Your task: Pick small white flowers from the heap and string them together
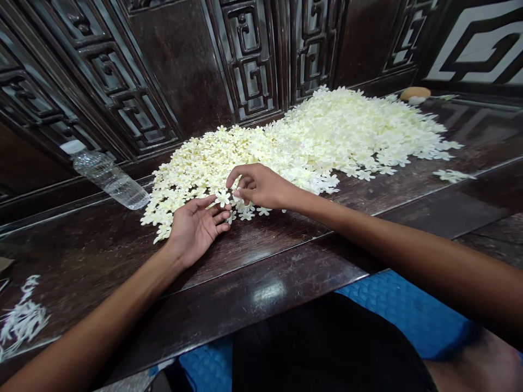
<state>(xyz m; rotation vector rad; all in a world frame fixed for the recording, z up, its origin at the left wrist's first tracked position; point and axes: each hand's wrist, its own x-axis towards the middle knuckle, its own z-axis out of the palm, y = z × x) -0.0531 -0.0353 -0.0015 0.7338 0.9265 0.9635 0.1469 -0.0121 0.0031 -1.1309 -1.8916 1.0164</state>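
Note:
Pale yellow-white artificial-looking flowers with narrow petals lie in a long heap (327, 130) on a dark wooden bench. My left hand (196, 228) is palm up at the heap's front edge. A single white flower (223, 197) shows at its thumb and fingertips, pinched there. Just to the right, my right hand (261, 185) hovers palm down with fingers curled and thumb drawn in, close to that flower. A small white spot shows at its fingertips; I cannot tell what it is. Several loose flowers lie under both hands.
A clear plastic bottle (108, 177) with a white cap leans left of the heap. White stringy strips (24, 321) lie at the far left. A tan, rounded object (415, 93) sits behind the heap at right. Carved wooden panels (180, 60) rise behind the bench (265, 247).

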